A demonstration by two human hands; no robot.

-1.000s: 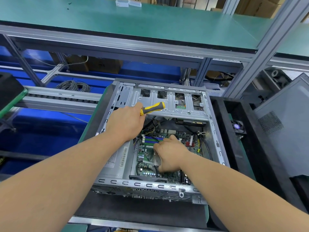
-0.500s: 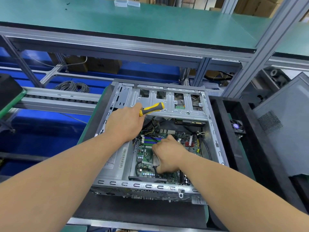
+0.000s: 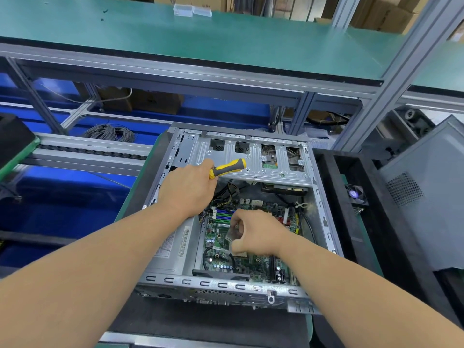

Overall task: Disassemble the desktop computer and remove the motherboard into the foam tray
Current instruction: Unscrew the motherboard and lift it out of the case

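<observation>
An open grey desktop case (image 3: 221, 282) lies on the bench with its green motherboard (image 3: 218, 238) inside. Over the middle of the board, my right hand (image 3: 261, 233) pinches a small silvery square chip (image 3: 232, 233) between thumb and fingers, just above the socket. At the case's upper left, my left hand (image 3: 188, 192) grips a yellow-and-black screwdriver (image 3: 229, 167), its handle pointing right over the drive cage (image 3: 253, 159). The screwdriver's tip is hidden by the hand.
A black foam tray (image 3: 336, 197) lies right of the case, with a small fan (image 3: 355, 194) on it. A grey side panel (image 3: 426, 197) leans further right. A green shelf (image 3: 226, 36) spans above. Left is a roller conveyor (image 3: 88, 151) and coiled cable (image 3: 110, 133).
My right hand has risen off the motherboard and now pinches the small square chip. My left hand with the screwdriver has barely moved.
</observation>
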